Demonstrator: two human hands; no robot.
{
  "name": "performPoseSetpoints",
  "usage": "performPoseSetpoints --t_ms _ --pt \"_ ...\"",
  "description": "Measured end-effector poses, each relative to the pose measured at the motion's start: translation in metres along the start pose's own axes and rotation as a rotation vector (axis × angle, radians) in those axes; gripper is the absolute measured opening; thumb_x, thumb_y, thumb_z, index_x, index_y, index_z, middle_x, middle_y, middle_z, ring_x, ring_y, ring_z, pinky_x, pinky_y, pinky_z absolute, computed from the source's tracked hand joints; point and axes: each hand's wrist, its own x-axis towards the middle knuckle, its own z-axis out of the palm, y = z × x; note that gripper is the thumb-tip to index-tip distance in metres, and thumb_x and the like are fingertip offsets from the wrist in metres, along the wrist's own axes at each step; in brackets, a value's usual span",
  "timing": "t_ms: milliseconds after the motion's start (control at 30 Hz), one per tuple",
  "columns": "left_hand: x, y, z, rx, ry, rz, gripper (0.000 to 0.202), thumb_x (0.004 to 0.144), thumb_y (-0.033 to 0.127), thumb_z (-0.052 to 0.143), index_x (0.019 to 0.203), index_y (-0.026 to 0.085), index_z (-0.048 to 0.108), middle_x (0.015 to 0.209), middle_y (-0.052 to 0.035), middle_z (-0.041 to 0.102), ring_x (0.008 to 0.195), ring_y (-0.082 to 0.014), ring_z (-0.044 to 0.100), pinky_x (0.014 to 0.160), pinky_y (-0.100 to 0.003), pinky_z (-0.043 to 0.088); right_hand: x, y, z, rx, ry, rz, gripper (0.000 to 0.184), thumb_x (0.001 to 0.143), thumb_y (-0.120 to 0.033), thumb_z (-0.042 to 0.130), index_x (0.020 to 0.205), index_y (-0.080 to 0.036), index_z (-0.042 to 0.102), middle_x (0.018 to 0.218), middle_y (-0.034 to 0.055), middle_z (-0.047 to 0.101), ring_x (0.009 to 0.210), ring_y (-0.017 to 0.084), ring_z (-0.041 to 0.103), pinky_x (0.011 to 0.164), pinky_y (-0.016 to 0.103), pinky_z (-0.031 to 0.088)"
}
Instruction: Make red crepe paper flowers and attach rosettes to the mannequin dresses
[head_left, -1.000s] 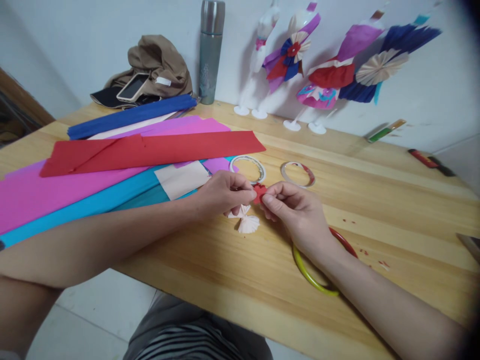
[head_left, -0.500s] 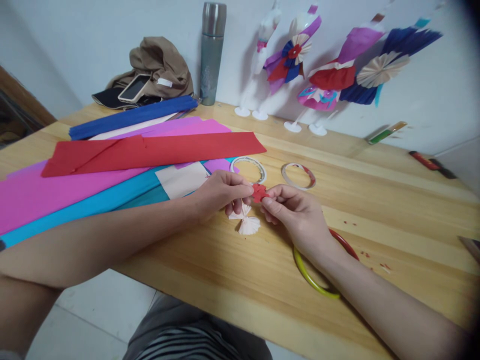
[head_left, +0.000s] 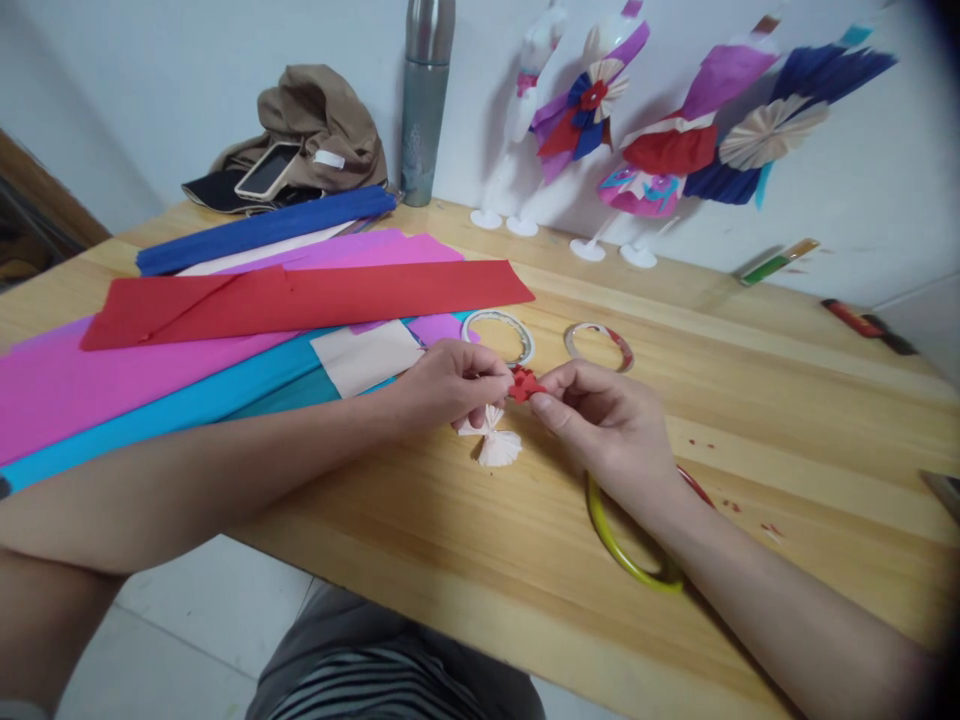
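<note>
A small red paper flower [head_left: 526, 385] is pinched between my two hands, above the middle of the table. My left hand [head_left: 466, 382] has its thumb and fingertips closed on the flower's left side. From the right, the thumb and index finger of my right hand [head_left: 611, 415] grip its other edge. Just below my left fingers lies a pleated cream paper bow [head_left: 495, 437] on the wood. A yellow and red ring [head_left: 622, 550] lies under my right wrist, partly covered by it.
Folded red paper [head_left: 322, 300] and other coloured sheets lie at the left. Two tape rolls, one white [head_left: 529, 335] and one with red [head_left: 619, 345], sit behind my hands. A bottle [head_left: 425, 120] and several paper-dressed figures [head_left: 592, 100] stand along the wall.
Both hands have shifted slightly to the right with the red flower, whose petals look more bunched up. The view has tilted a little.
</note>
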Motion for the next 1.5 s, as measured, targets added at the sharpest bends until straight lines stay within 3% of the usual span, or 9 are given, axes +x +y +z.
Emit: performPoseSetpoints --t_ms 367,833,1000,1100,1333,1500 --pt "0.0 -0.002 0.0 0.007 -0.051 0.025 0.013 0.08 0.018 0.054 0.068 0.013 0.057 0.048 0.0043 0.053 0.042 -0.0042 0.047 0.041 -0.013 0.035 0.003 0.004 0.0 -0.01 0.01 0.016 0.024 0.073 -0.043 0.074 0.066 -0.026 0.058 0.059 0.0011 0.054 0.054 0.017 0.046 0.052 0.033 0.035" --pt "-0.002 0.004 0.0 0.036 -0.076 -0.007 0.024 0.085 0.021 0.048 0.062 0.014 0.055 0.048 0.003 0.054 0.04 -0.005 0.046 0.041 -0.015 0.035 0.0 0.004 -0.002 -0.242 0.017 -0.118 0.016 0.081 -0.028 0.066 0.068 -0.025 0.058 0.061 0.001 0.059 0.052 0.015 0.047 0.05 0.031 0.035" --pt "-0.003 0.001 0.0 0.065 -0.092 0.028 0.027 0.08 0.038 0.061 0.07 0.014 0.06 0.05 0.0033 0.054 0.045 -0.0063 0.049 0.044 -0.016 0.038 -0.001 0.001 0.0 -0.243 0.02 -0.113 0.018 0.078 -0.028 0.069 0.066 -0.025 0.057 0.058 0.0 0.056 0.051 0.014 0.046 0.048 0.031 0.036" --pt "-0.001 -0.004 0.002 0.064 -0.061 0.012 0.017 0.077 0.029 0.064 0.073 0.013 0.062 0.047 0.0045 0.054 0.044 -0.0056 0.049 0.044 -0.015 0.038 -0.001 0.0 0.0 -0.239 0.008 -0.122 0.017 0.078 -0.028 0.068 0.066 -0.024 0.057 0.058 0.0001 0.057 0.051 0.015 0.047 0.048 0.031 0.036" --pt "0.001 -0.004 0.003 -0.03 -0.03 -0.014 0.015 0.081 0.021 0.058 0.068 0.014 0.057 0.044 0.0053 0.052 0.038 -0.0042 0.044 0.039 -0.014 0.034 0.005 0.002 -0.004 -0.016 -0.025 0.004 0.008 0.076 -0.03 0.068 0.079 -0.025 0.062 0.065 0.0008 0.059 0.056 0.016 0.052 0.052 0.032 0.04" --pt "0.002 -0.004 0.003 -0.038 -0.041 -0.008 0.014 0.082 0.017 0.057 0.068 0.014 0.056 0.044 0.0056 0.052 0.038 -0.0041 0.044 0.038 -0.014 0.034 0.006 0.004 -0.006 0.1 -0.119 0.032 0.016 0.073 -0.028 0.069 0.088 -0.023 0.065 0.072 0.0006 0.061 0.061 0.016 0.056 0.057 0.032 0.045"
